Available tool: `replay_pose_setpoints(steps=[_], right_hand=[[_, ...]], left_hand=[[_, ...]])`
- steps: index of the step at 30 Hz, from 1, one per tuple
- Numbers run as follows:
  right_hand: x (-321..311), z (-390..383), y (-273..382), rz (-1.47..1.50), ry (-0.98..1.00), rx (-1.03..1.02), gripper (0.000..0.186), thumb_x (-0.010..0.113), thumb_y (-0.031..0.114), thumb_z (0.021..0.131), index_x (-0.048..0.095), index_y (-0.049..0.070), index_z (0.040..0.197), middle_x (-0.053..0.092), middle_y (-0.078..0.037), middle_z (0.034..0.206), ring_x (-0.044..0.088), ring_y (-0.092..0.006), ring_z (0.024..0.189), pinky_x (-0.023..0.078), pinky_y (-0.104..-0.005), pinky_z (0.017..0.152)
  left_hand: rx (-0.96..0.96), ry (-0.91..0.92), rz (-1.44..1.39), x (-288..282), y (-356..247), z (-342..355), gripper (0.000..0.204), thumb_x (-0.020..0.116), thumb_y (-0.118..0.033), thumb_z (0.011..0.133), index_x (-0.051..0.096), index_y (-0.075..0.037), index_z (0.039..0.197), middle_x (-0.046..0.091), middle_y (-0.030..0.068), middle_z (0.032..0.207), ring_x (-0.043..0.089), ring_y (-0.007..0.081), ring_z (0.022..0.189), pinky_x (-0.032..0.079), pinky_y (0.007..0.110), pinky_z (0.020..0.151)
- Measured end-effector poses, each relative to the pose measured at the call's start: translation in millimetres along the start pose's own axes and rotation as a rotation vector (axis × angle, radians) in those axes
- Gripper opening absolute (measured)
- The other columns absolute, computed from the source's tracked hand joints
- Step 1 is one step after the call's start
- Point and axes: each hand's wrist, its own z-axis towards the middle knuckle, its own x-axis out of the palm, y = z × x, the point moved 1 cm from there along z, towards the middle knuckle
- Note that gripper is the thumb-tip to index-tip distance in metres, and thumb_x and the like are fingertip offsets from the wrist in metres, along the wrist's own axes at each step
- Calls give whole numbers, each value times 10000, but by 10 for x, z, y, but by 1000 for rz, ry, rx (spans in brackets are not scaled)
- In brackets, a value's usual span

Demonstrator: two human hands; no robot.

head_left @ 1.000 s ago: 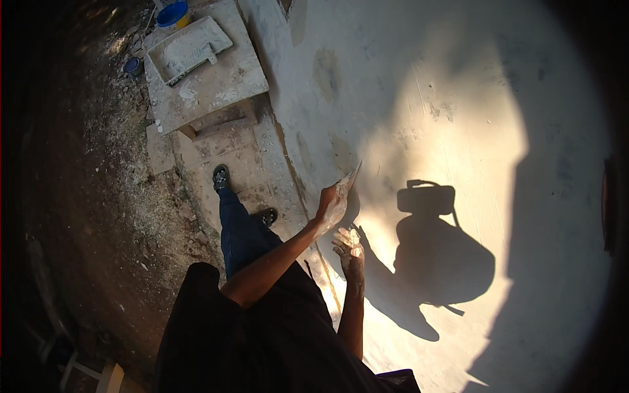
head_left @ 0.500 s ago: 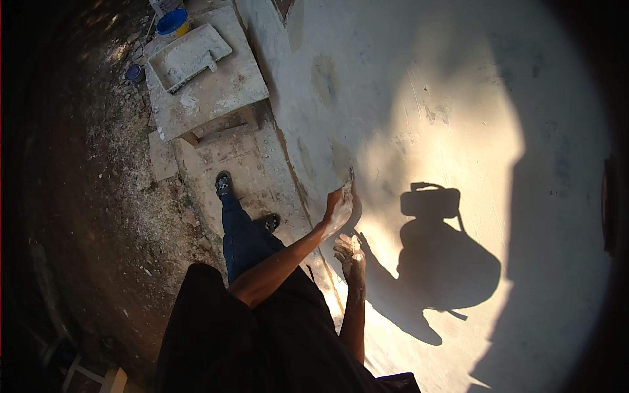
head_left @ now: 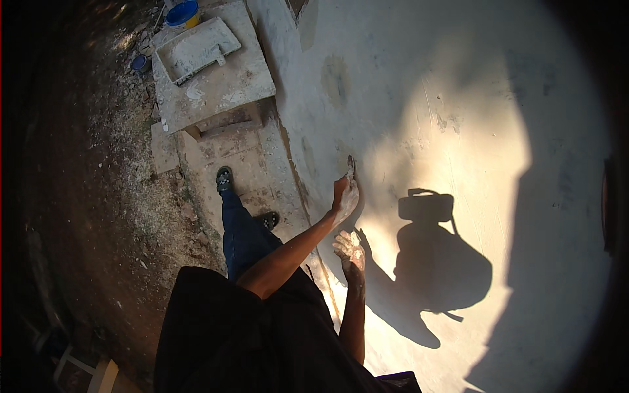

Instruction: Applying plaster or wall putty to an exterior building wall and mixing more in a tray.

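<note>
My left hand (head_left: 344, 196) reaches out to a pale plastered wall (head_left: 419, 98) and grips a thin flat blade (head_left: 350, 165) whose edge lies against the wall surface. Just below it, close to the wall, my right hand (head_left: 349, 247) is smeared with white paste, its fingers curled. Whether it holds anything is unclear. Sunlight falls on both hands.
A low slab table (head_left: 223, 92) at the upper left carries a white tray (head_left: 196, 49). A blue bucket (head_left: 182, 12) stands behind it, and a small blue lid (head_left: 139, 62) lies on the dirt. My sandalled feet (head_left: 224, 178) stand on concrete slabs. My shadow (head_left: 439, 262) lies on the wall.
My left hand has slid the blade a little up and to the right along the wall. My right hand has stayed about where it was.
</note>
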Motion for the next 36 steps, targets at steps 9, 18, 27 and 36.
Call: replay_pose_setpoints(steps=[9, 18, 27, 36], right_hand=[[57, 141, 40, 357, -138, 323, 459, 483, 378, 893, 531, -22, 1112, 627, -115, 966, 616, -159, 735, 477, -245, 648], [-80, -64, -135, 277, -22, 49, 339, 542, 101, 856, 492, -6, 1174, 612, -71, 1007, 595, -136, 857, 478, -247, 744], [-40, 52, -113, 199, -52, 126, 373, 569, 156, 849, 489, -15, 1171, 610, -92, 1025, 604, -141, 846, 488, -235, 716], [-55, -81, -121, 492, 89, 25, 496, 607, 195, 831, 421, -14, 1240, 577, -101, 1098, 589, -163, 907, 476, -262, 740]], left_hand=[[-82, -81, -733, -656, 169, 8, 254, 483, -190, 909, 415, 9, 1051, 398, 46, 957, 381, 152, 865, 316, 297, 724], [19, -127, -197, -77, -466, -50, 74, 441, -7, 849, 463, 6, 779, 403, 10, 651, 369, 110, 573, 329, 287, 499], [19, -75, -793, -533, -208, -48, 303, 418, -161, 939, 423, 40, 1166, 415, 66, 1056, 422, 125, 857, 333, 237, 780], [246, -119, 363, -79, -322, 108, 130, 466, -36, 798, 455, 25, 683, 431, 133, 513, 418, 197, 473, 327, 372, 459]])
